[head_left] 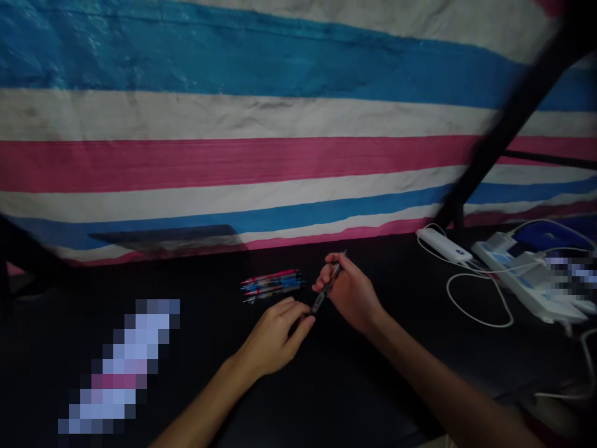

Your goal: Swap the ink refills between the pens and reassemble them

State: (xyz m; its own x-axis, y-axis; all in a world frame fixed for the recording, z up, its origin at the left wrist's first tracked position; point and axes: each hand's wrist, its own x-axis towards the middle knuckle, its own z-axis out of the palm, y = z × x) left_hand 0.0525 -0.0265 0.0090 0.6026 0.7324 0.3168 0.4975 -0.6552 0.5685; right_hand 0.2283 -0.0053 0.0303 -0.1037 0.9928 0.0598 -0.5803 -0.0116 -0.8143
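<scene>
My right hand point(351, 289) grips a dark pen point(326, 289) that slants up to the right, its upper end near my thumb and index finger. At the pen's lower end, my left hand point(277, 333) closes thumb and fingertips on it. Just beyond my left hand lies a small row of several pens point(273, 285) on the black tabletop point(209, 354), with red, blue and dark barrels side by side.
A white power strip point(527, 280) with plugs and a white device point(443, 244) with looping cables lie at the right. At the left is a blurred-out whitish, pink-banded object point(121, 367). Behind hangs a striped sheet point(261, 162); a dark post point(504, 130) slants at right.
</scene>
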